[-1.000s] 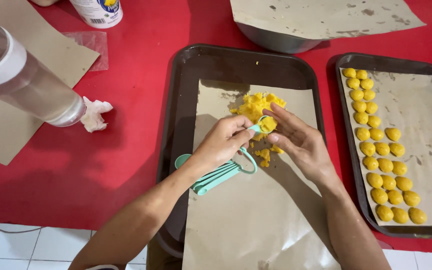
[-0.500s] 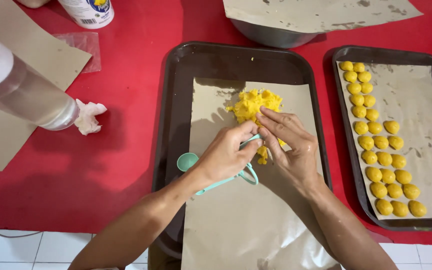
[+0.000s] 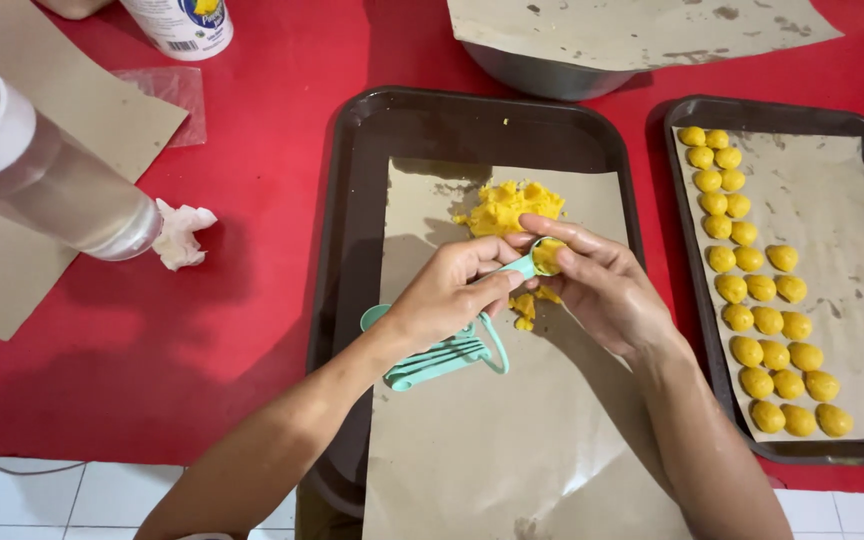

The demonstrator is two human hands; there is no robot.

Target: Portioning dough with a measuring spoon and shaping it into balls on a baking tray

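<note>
- Where the brown paper [image 3: 512, 450] runs off the near edge of the middle tray [image 3: 352, 250], it lies bare, the widest open room in reach
- left hand [image 3: 447, 295] is closed in a pinch on the handle of a teal spoon [image 3: 537, 258]; more spoons [image 3: 437, 360] of the same set hang from a ring beneath the wrist and rest on the paper
- right hand [image 3: 602, 290] is half curled, fingers [image 3: 562, 232] bent over the spoon's bowl and pressing the yellow dough [image 3: 548, 254] in it; it grips nothing of its own
- spoon's long axis runs from lower left to upper right, bowl toward the right hand, so the two hands meet over the paper's middle; the right hand is the nearer to the filled bowl
- a few dough crumbs [image 3: 524, 305] lie on the paper just below the hands
- just beyond the fingers sits the dough heap [image 3: 507, 205], at the far end of the paper, touching neither tray wall
- to the right, a second tray [image 3: 682, 110] carries rows of yellow balls [image 3: 752, 300] down its left side; its paper is bare to the right
- left on the red table [image 3: 252, 150]: a clear bottle [image 3: 42, 180] on its side, a crumpled tissue [image 3: 180, 232]
- farthest: a metal bowl [image 3: 542, 75] under paper, a white jar [image 3: 177, 20]
</note>
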